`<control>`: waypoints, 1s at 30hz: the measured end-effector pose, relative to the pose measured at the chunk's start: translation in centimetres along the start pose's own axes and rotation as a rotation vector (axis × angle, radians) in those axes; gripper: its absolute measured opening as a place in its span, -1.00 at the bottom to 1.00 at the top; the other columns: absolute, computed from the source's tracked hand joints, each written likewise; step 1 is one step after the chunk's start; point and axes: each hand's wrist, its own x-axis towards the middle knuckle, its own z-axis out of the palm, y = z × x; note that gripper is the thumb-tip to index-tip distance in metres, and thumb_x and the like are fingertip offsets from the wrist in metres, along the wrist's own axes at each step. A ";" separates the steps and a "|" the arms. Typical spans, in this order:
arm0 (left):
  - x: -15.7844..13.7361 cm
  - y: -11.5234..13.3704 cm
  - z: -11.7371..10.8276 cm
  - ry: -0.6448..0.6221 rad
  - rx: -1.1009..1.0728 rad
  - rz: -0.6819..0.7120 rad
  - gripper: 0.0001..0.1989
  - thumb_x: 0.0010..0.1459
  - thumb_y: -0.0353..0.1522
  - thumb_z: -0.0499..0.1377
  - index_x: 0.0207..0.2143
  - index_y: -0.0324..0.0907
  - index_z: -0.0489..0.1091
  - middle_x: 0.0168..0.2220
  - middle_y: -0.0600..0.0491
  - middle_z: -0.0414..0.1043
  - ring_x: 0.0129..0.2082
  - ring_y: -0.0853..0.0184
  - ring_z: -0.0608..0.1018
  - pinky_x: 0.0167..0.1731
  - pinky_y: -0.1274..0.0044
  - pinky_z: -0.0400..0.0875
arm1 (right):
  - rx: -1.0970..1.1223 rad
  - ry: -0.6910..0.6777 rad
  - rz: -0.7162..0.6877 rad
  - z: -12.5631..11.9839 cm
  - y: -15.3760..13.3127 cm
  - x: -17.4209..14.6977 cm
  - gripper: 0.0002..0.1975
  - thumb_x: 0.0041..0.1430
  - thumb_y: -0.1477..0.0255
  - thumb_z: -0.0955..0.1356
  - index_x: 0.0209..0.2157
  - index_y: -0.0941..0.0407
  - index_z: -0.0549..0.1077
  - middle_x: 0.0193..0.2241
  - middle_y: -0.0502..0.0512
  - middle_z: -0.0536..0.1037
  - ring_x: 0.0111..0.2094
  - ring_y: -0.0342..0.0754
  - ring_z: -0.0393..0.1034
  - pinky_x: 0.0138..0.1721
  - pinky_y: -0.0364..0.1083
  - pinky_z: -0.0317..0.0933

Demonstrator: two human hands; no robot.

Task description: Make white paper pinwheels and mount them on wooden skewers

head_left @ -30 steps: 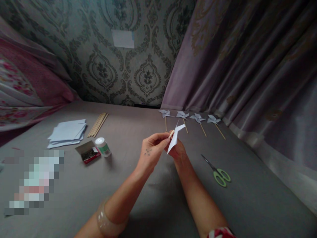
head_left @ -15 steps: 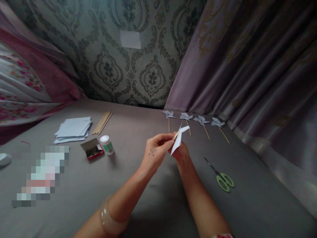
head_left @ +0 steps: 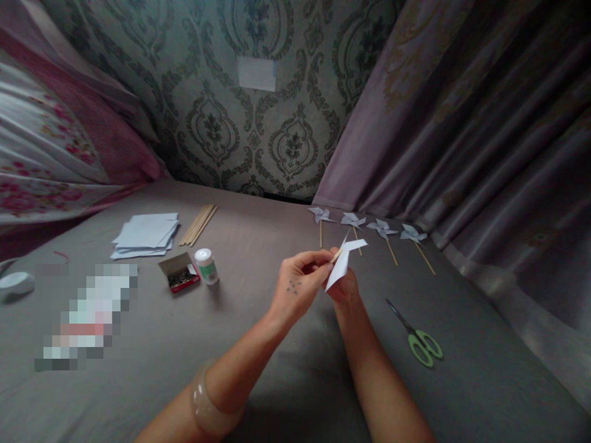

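Note:
My left hand (head_left: 295,283) is closed, its thumb and fingers pinching a thin wooden stick (head_left: 337,255). At the stick's end is a white paper pinwheel (head_left: 340,269), seen nearly edge-on with its blades sticking out. Behind the paper, my right hand (head_left: 349,288) is closed around the pinwheel; most of its fingers are hidden by the paper and the left hand. Both hands meet above the middle of the grey cloth surface (head_left: 258,381). Beyond them, several finished-looking pinwheels on sticks (head_left: 353,221) lie in a row.
Scissors with green handles (head_left: 425,347) lie right of my forearm. To the left are a stack of white paper (head_left: 145,234), wooden sticks (head_left: 198,225), an open small box of dark bits (head_left: 180,277), a white bottle (head_left: 206,267) and a blurred-out object (head_left: 92,314).
The view has shifted slightly, so everything on the surface appears a little further right. My hands keep the same hold on the stick and pinwheel.

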 end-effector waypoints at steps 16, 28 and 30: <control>1.9 -0.9 -1.9 0.017 -0.089 -0.049 -0.80 -0.22 -0.34 0.36 -0.46 -0.23 0.60 -0.51 0.02 0.53 -0.53 0.46 0.38 -0.45 0.59 0.27 | -0.155 0.235 -0.017 1.2 -0.1 0.4 -0.75 -0.27 0.28 0.56 -0.49 0.05 0.54 -0.56 -0.13 0.53 -0.52 -0.20 0.36 -0.46 -0.18 0.28; 4.0 -5.3 -3.7 0.176 -0.276 -0.274 -0.86 -0.39 -0.50 0.34 -0.63 -0.27 0.48 -0.64 0.10 0.39 -0.61 0.50 0.35 -0.52 0.60 0.24 | -0.433 0.375 -0.088 0.3 2.6 1.6 -0.64 -0.28 0.20 0.52 -0.46 0.17 0.52 -0.58 0.00 0.55 -0.48 -0.11 0.39 -0.40 -0.12 0.22; 4.0 -5.6 -3.8 0.185 -0.281 -0.288 -0.84 -0.39 -0.51 0.34 -0.61 -0.27 0.48 -0.63 0.11 0.39 -0.61 0.51 0.35 -0.51 0.61 0.25 | -0.445 0.383 -0.080 0.1 2.9 1.6 -0.62 -0.30 0.18 0.52 -0.47 0.17 0.52 -0.58 0.01 0.55 -0.46 -0.09 0.40 -0.38 -0.11 0.23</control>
